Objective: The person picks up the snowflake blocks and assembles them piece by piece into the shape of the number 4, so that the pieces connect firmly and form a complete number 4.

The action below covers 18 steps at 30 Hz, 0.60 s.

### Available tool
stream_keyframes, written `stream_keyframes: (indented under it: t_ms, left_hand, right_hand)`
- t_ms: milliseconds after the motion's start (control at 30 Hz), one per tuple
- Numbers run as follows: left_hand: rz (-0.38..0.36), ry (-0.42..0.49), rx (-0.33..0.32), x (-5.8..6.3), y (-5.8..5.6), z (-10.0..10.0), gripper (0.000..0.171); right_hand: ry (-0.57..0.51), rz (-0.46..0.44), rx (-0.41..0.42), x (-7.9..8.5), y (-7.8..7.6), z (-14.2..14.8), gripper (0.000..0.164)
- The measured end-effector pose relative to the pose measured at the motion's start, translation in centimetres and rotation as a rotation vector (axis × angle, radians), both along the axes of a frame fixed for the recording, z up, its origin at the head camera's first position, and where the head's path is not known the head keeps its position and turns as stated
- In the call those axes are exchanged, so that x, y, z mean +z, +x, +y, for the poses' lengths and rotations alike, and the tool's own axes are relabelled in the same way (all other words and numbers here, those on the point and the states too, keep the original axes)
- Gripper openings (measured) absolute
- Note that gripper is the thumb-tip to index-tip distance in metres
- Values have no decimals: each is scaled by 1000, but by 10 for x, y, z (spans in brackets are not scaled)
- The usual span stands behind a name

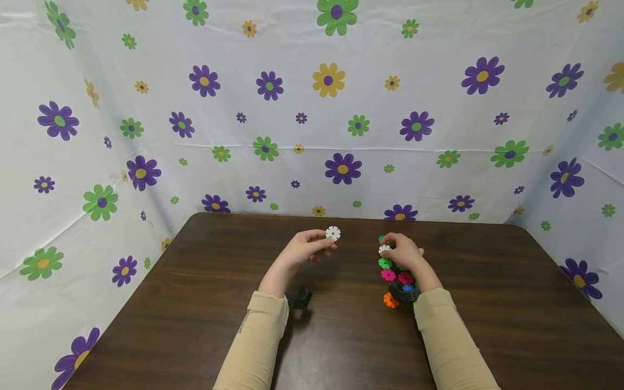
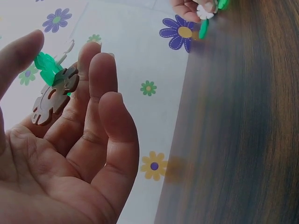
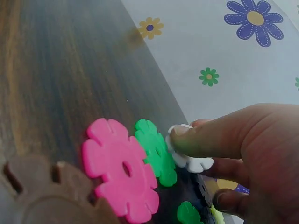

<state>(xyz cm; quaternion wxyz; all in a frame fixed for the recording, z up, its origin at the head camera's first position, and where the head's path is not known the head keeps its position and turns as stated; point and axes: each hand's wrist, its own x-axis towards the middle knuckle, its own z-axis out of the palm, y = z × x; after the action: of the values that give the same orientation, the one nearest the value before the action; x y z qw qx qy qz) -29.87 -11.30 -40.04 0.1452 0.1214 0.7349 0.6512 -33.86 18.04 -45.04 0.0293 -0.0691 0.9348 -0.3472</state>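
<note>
My left hand (image 1: 303, 251) is raised over the left-middle of the table and pinches a few flower-shaped plastic discs joined together. A white disc (image 1: 333, 233) shows at its fingertips in the head view; a green disc (image 2: 46, 67) and a brown disc (image 2: 57, 95) show in the left wrist view. At the right, my right hand (image 1: 408, 253) pinches another white disc (image 3: 198, 164) between thumb and fingers, at the far side of a group of discs. Close to it lie a green disc (image 3: 156, 151) and a pink disc (image 3: 120, 170).
A brown disc (image 3: 53, 196) fills the near corner of the right wrist view. An orange disc (image 1: 390, 300) and a red-pink disc (image 1: 405, 278) lie near my right wrist, which hides part of the group. Behind the wooden table (image 1: 219, 325) hangs a flowered white cloth (image 1: 292, 54).
</note>
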Motion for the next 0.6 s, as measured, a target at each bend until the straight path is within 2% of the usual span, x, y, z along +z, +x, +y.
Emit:
stream_keyframes:
  t_ms: [100, 200, 333, 467, 600]
  left_hand:
    - [-7, -3, -2, 9, 6, 0, 33]
    - [-17, -12, -11, 10, 5, 0, 32]
    - [-20, -8, -7, 0, -2, 0, 33]
    - [-12, 1, 0, -2, -2, 1, 34]
    - [-6, 2, 2, -2, 0, 2, 34]
  right_hand:
    - [-54, 11, 3, 0, 1, 0, 15]
    - [-123, 31, 7, 2, 0, -1, 15]
    - [-237, 61, -14, 9, 0, -6, 21]
    - [-337, 85, -38, 21, 3, -13, 27]
    - [-459, 89, -27, 34, 8, -23, 29]
